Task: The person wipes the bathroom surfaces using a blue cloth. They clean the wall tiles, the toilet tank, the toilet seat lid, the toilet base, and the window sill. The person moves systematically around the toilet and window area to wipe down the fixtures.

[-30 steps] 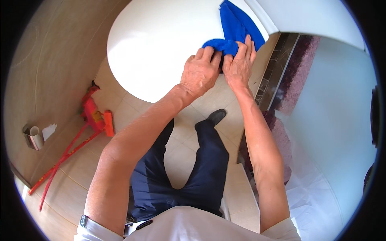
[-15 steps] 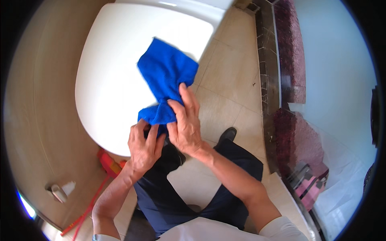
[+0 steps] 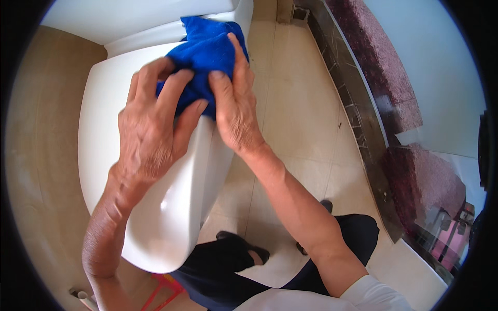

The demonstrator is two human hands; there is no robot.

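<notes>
A bunched blue cloth (image 3: 207, 49) lies over the right rear edge of a white toilet's lowered lid (image 3: 101, 129). Its far end reaches the ledge in front of the white tank (image 3: 145, 20). My left hand (image 3: 150, 114) grips the near left part of the cloth with bent fingers, the fingertips partly tucked into its folds. Along the cloth's right side, my right hand (image 3: 236, 109) holds it between thumb and fingers, the index finger stretched toward the tank. Part of the cloth is hidden beneath both hands.
Beige floor tiles (image 3: 295, 135) extend right of the toilet to a dark tiled curb (image 3: 353, 114). Beyond it are a purple patterned panel (image 3: 386, 67) and a pink object (image 3: 456, 238). Something red (image 3: 168, 282) sits below the toilet's front. A pale pipe end (image 3: 85, 298) shows at lower left.
Both hands and the cloth have moved away from me, toward the tank, along the toilet's right edge. The cloth is now bunched more tightly, and the view has shifted, showing more of the tank.
</notes>
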